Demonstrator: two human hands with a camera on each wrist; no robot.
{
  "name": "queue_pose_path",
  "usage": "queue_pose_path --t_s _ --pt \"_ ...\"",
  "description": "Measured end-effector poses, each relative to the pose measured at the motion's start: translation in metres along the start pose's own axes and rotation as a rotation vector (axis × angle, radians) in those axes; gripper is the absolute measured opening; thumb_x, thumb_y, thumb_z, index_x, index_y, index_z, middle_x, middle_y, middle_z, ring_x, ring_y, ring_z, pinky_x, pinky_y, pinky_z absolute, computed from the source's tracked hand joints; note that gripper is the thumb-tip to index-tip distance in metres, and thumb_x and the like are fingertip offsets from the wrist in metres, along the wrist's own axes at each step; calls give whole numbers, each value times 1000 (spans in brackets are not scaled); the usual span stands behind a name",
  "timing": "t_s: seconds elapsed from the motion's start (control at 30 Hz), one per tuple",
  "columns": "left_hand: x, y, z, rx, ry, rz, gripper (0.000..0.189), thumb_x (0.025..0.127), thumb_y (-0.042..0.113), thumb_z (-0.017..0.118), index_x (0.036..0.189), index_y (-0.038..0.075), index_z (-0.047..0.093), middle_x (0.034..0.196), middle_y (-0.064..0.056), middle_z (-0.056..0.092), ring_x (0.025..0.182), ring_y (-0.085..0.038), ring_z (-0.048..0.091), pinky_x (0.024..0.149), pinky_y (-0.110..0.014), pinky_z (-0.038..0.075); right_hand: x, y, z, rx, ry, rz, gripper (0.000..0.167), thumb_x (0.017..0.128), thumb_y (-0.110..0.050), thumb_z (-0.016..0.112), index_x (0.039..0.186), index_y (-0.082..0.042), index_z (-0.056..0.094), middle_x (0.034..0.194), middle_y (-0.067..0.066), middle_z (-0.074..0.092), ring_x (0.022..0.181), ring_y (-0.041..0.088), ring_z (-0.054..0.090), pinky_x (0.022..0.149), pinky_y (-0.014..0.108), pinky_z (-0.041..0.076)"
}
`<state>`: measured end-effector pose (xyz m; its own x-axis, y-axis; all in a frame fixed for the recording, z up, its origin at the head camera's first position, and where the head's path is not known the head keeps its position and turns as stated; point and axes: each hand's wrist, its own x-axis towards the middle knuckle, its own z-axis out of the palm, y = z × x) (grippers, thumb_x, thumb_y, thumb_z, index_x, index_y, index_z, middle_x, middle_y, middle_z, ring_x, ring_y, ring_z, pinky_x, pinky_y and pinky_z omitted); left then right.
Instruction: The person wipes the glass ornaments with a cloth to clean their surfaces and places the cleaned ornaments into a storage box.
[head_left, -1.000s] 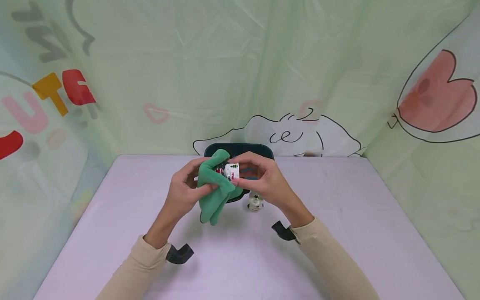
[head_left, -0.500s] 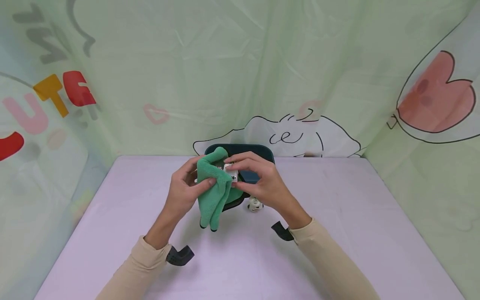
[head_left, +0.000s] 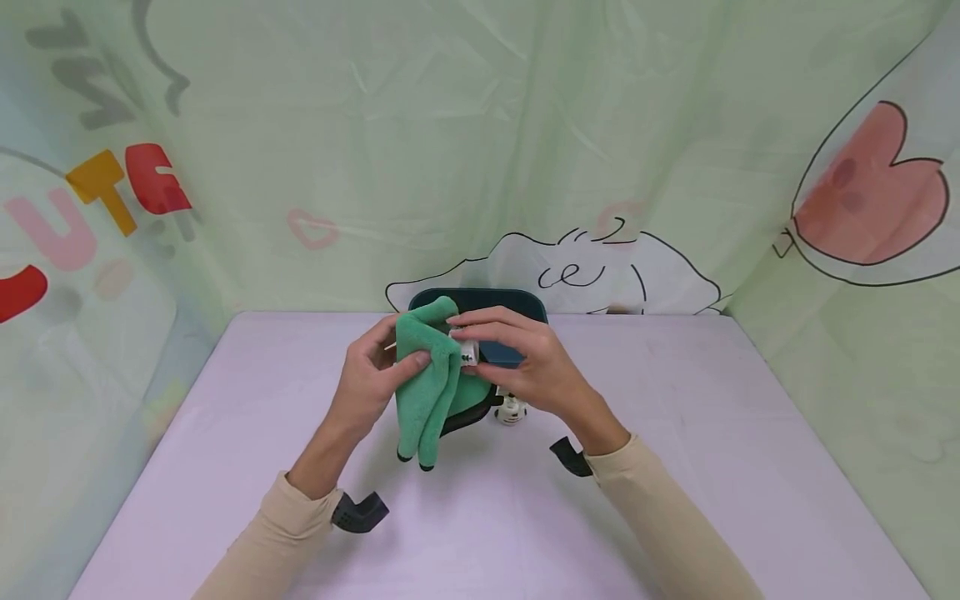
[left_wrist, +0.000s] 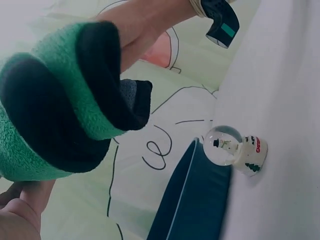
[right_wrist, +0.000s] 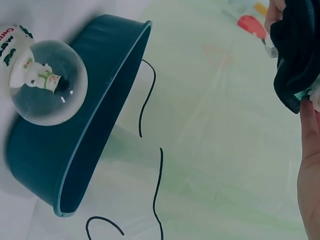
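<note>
Two hands at work near the middle of the head view. Your left hand (head_left: 371, 371), left of centre, holds a green cloth (head_left: 423, 387): thumb pressed on the near face, fingers mostly hidden behind it. Cloth is folded over and hangs below your thumb; dark backing shows in the left wrist view. Your right hand (head_left: 536, 358), just right of centre, grips a white printed piece (head_left: 469, 353) between thumb and fingers, grasp narrow. Piece sits at the cloth's right edge, partly covered; you cannot tell from these views what shape the hidden part has.

Dark teal bin (head_left: 480, 296) stands behind your hands, centre of the head view, its far rim clear above them. One snow globe (left_wrist: 235, 151) with a snowman inside stands upright on the table (head_left: 652, 517), beside the bin; in the head view it shows just below your right hand, top partly covered. Black curved piece (head_left: 362, 512) at your left cuff, lower left of centre; another at your right. Pale green printed backdrop (head_left: 420, 150) fills the upper frame.
</note>
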<state>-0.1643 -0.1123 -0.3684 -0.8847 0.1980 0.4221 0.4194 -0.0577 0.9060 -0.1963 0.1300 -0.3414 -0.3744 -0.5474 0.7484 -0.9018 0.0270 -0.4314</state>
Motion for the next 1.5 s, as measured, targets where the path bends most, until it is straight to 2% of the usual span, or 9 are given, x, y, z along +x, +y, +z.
queue_pose_path --t_s 0.2,0.37,0.63,0.77,0.93,1.07,1.2,1.37,1.5 --pt "0 0 1 -17 -40 37 55 90 0 75 141 5 57 134 -9 61 115 -24 63 92 -30 56 -1 -3 -2 21 19 79 47 79 5 84 123 -2 70 127 11 68 119 23 64 92 31 57" --pt "0 1 2 -16 -55 79 58 87 -3 77 142 3 57 133 -11 62 113 -22 66 87 -30 58 -2 -6 -2 72 32 183 47 81 4 82 125 -5 69 125 7 67 112 21 66 85 33 60" --pt "-1 0 2 92 -87 153 60 85 -9 76 141 4 58 123 -13 63 107 -20 64 86 -33 60 -3 -12 -3 105 32 362 36 87 -6 80 122 -12 71 114 0 70 93 16 70 76 33 62" --pt "-2 0 2 141 -94 174 62 85 -10 76 142 5 57 125 -12 62 110 -20 63 85 -34 60 -2 -13 -3 88 28 434 32 88 -12 80 120 -14 72 109 -2 71 88 14 70 72 32 62" --pt "-3 1 1 164 -88 191 61 84 -10 77 140 4 58 131 -11 61 116 -20 60 86 -34 60 -1 -13 -2 121 23 490 29 90 -15 79 118 -16 72 106 -2 70 85 15 71 71 33 62" --pt "-3 1 0 166 -80 211 58 83 -11 77 137 2 59 132 -13 61 120 -20 58 86 -34 60 -1 -12 -1 196 10 504 31 90 -11 79 119 -13 72 108 1 70 89 19 71 74 36 62" --pt "-2 1 -1 148 -76 234 55 83 -12 77 134 0 61 130 -14 62 116 -20 62 82 -35 61 -2 -10 -1 243 -1 471 33 89 -6 78 121 -10 71 112 4 70 94 22 71 78 38 62" --pt "-1 1 -3 128 -79 250 51 83 -11 76 131 0 62 125 -14 65 107 -19 66 79 -36 62 -2 -10 1 228 -11 383 37 87 -2 79 123 -9 70 117 4 68 98 22 70 81 37 62" --pt "-1 0 -4 115 -82 232 49 85 -7 76 132 0 62 121 -12 66 102 -17 67 79 -36 62 -2 -10 1 179 -21 306 43 85 0 80 126 -8 69 124 5 67 104 21 68 83 35 61"
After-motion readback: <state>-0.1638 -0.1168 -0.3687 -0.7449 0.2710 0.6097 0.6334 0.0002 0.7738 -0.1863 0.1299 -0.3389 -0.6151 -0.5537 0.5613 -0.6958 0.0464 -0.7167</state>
